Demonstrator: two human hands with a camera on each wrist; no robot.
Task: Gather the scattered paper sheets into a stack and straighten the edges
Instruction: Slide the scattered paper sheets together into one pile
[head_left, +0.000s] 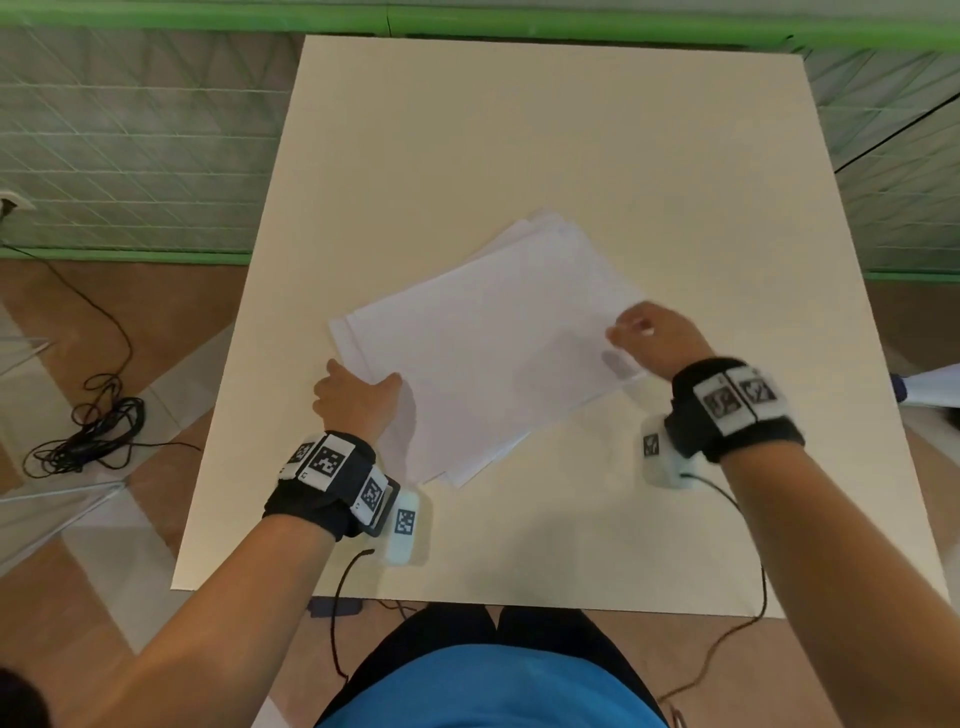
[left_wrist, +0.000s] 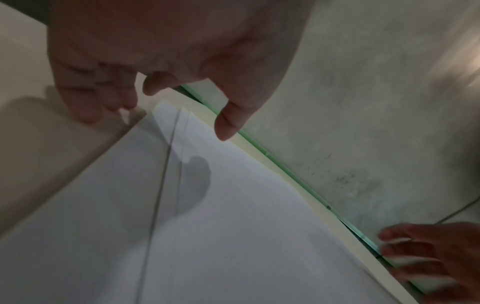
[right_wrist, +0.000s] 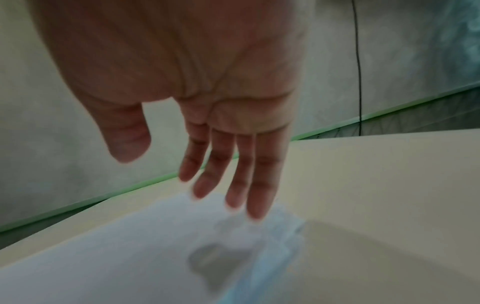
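Cream square tabletop against a green mesh fence, black cables coiled on the floor at left. Left hand sits at the near-left edge of the loose white paper stack, fingers loosely curled, contact hard to judge; right hand, blurred, hovers fingers straight over its right corner. Sheets lie mid-table, fanned unevenly, long axis near-left to far-right.

Bare surface is left around the paper sheets, widest toward 12 o'clock; passage at 4 and 8 o'clock is blocked by the hands.
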